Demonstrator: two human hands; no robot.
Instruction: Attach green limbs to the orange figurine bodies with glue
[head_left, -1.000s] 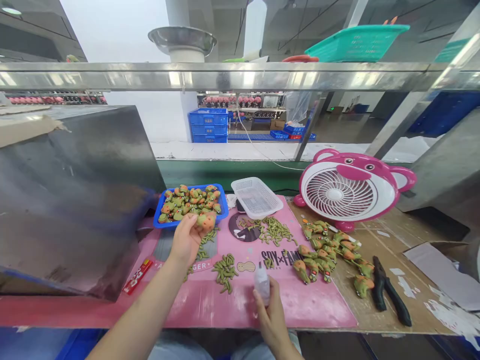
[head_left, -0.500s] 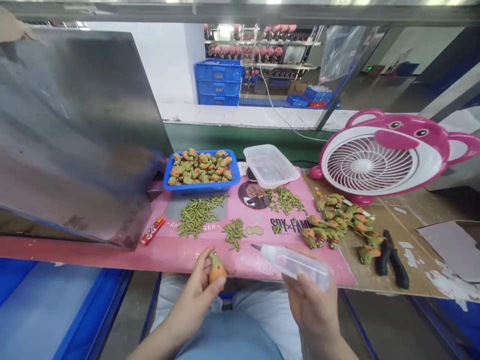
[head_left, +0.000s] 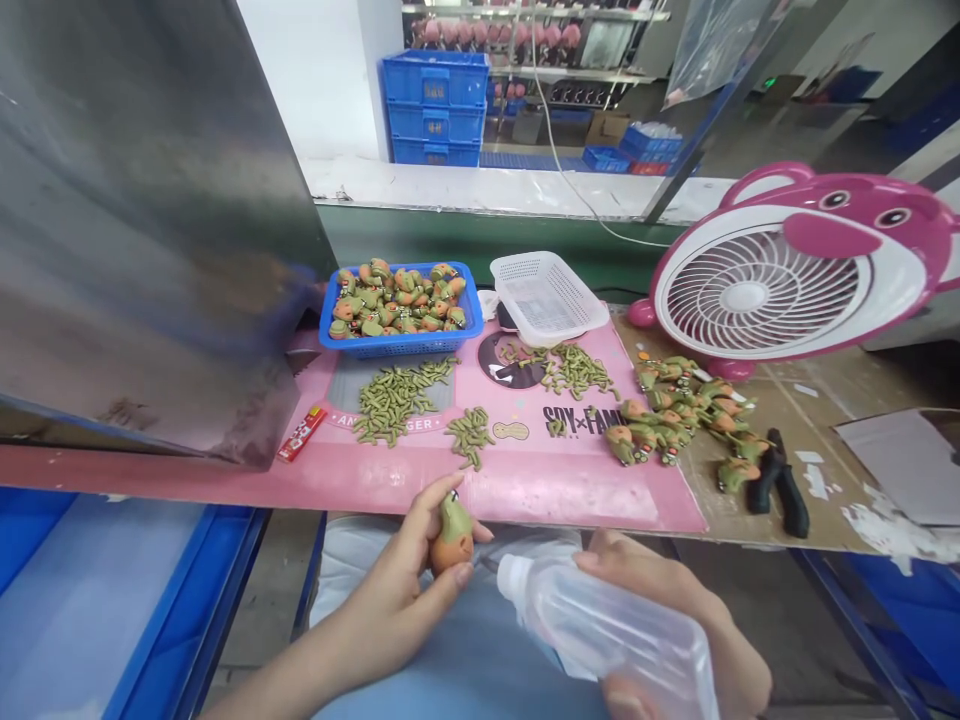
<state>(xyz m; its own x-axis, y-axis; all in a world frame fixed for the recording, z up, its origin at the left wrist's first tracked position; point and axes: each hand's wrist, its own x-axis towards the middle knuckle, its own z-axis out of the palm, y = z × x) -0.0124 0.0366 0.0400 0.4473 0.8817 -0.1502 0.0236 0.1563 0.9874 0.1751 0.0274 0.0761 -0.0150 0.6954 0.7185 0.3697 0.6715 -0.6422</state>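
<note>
Between the thumb and fingers of my left hand [head_left: 409,570] is a small green-and-orange figurine [head_left: 452,535], its narrow green end up. My right hand [head_left: 667,590] grips a clear plastic squeeze bottle [head_left: 611,625], tilted so its thin dark tip lies close to the figurine's orange lower part; whether they touch I cannot tell. Both hands are over my lap, just in front of the table edge. Small green curved pieces [head_left: 470,436] lie loose on the pink mat [head_left: 517,490] beyond, in several heaps.
A blue basket [head_left: 401,347] holds many figurines, beside a white basket [head_left: 551,300]. More figurines [head_left: 660,415] lie at right near black-handled pliers [head_left: 780,487] and a pink bear-shaped fan [head_left: 750,290]. A metal panel [head_left: 157,250] stands at left, a red packet [head_left: 301,434] by its base.
The bottle has swung down and closer, its tip now beside the figurine. My left hand has shifted slightly right with the figurine. The whole view has tilted downward.
</note>
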